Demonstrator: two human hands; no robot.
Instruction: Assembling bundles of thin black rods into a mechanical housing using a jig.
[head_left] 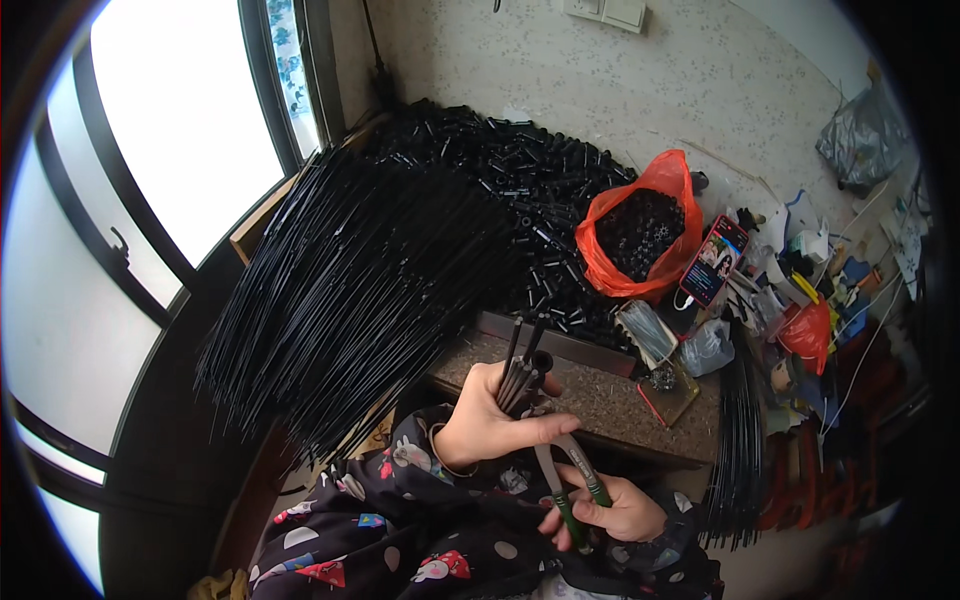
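At the left, a window (180,120) stands beside a broad spread of thin black rods (330,310), whose near ends jut past the edge of the table (465,368). Behind them and to their right lies a heap (555,225) of loose, short black parts. In front of the table, the left hand (495,425) is closed around a few dark pieces (514,382), their ends pointing up and one showing a round open mouth. The pliers (556,470) slope down from beneath its thumb; their jaws are hidden, so whether they bite on anything cannot be told. The right hand (618,508) wraps the green handles, which stand somewhat apart. Behind, a red bag (672,172) gapes over many small black parts, with a phone (714,262) propped beside it. Farther right, another bunch (737,440) of rods hangs down. The handful looks partway through being worked, and much seems left, judging by the heap and rods; which lot, if any, is finished cannot be told.
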